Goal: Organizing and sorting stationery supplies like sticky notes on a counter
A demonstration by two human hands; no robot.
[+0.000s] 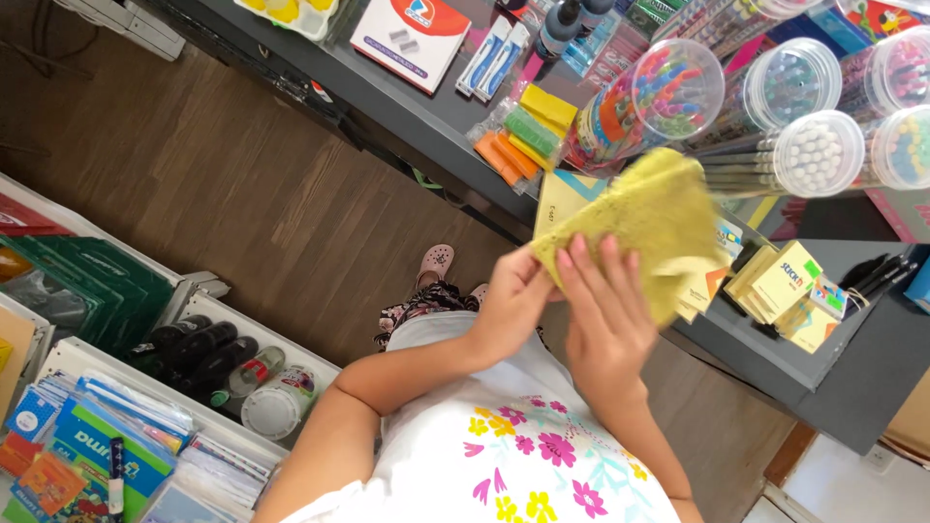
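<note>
A yellow-green cloth [668,218] is held up in front of me, over the edge of a dark grey counter [436,116]. My left hand [511,295] pinches the cloth's lower left corner. Just beside it, my right hand [605,315] lies with its fingers flat against the cloth and grips it from below. The two hands touch each other. Below them I see my white flowered shirt [523,455] and pink shoes [436,261] on the wooden floor.
The counter carries clear round tubs of coloured pens [668,92], yellow sticky-note pads [785,281], coloured note packs [523,136] and a red and white box [412,34]. At the left stand white shelves with notebooks [97,446] and dark bottles [199,349].
</note>
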